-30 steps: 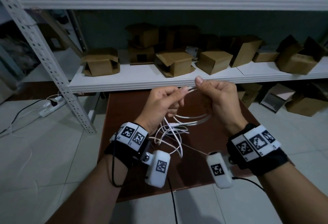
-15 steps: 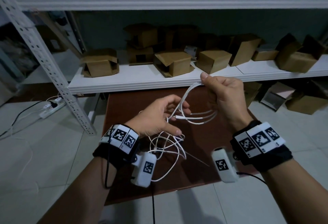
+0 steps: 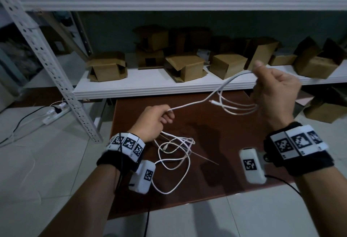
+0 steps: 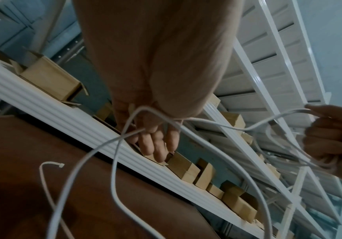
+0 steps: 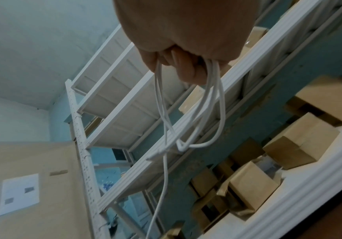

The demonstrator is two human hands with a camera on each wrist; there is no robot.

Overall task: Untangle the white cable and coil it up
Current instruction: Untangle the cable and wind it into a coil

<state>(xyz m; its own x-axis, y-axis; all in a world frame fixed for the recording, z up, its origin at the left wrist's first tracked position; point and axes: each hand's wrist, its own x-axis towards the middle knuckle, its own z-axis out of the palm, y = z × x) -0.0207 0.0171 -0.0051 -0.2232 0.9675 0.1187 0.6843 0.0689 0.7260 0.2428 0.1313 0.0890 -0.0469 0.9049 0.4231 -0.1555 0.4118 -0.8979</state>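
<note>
both hands (image 3: 152, 122) (image 3: 276, 94) gripping white cable (image 3: 199, 102)

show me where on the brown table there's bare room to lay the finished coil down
The dark brown table is bare on its right half, between the loose tangle of white cable and the right hand. The left part, under the left hand, is crowded with cable loops.

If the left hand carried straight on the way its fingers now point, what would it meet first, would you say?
Probably the white shelf edge with its cardboard boxes; the left hand, gripping the white cable, points there, though depth is unclear.
</note>
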